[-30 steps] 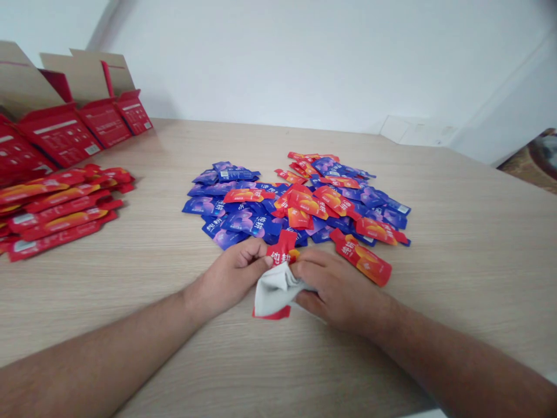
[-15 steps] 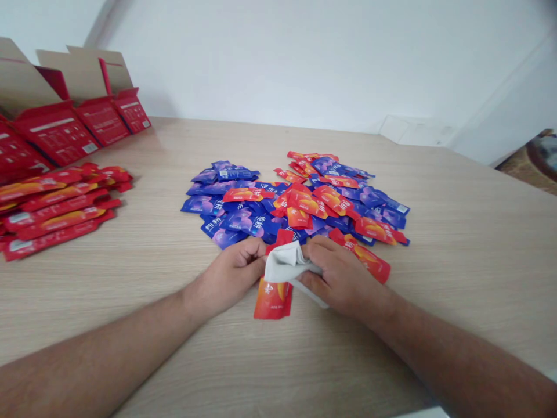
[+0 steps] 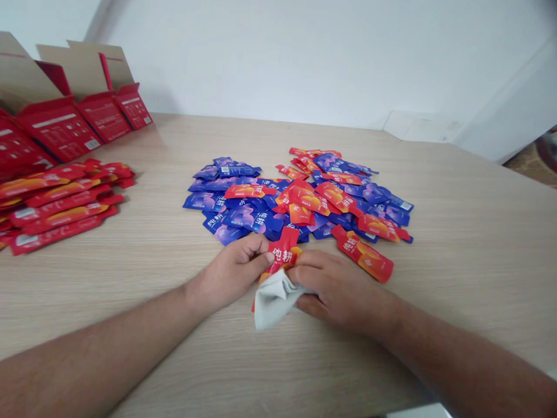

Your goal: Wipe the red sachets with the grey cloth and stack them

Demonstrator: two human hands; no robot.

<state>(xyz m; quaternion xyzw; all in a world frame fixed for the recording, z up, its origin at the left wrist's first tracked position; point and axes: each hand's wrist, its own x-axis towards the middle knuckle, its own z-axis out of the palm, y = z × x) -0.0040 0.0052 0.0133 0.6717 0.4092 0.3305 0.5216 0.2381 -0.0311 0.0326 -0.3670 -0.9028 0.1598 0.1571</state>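
Note:
My left hand (image 3: 243,258) pinches the left edge of a red-orange sachet (image 3: 282,252) with white lettering, its narrow neck pointing away from me. Bunched in the fingers of my right hand (image 3: 328,281) is a pale grey-white cloth (image 3: 273,299), which lies over the sachet's lower part and hides it. Just beyond my hands spreads a heap of blue-purple sachets (image 3: 255,217) mixed with red-orange ones (image 3: 307,197). To the right of my right hand, a single red-orange sachet (image 3: 368,255) rests on the table at the heap's near edge.
On the left, red-orange sachets (image 3: 65,203) lie stacked in a pile. Behind them stand several open red cartons (image 3: 61,128) with raised brown flaps. A white box-like object (image 3: 420,126) is at the table's back right, by the wall. The wooden table (image 3: 470,249) carries everything.
My right hand has drawn the cloth down along the sachet toward me, baring its upper part and lettering. My left hand keeps its hold at the sachet's edge. The view has shifted slightly.

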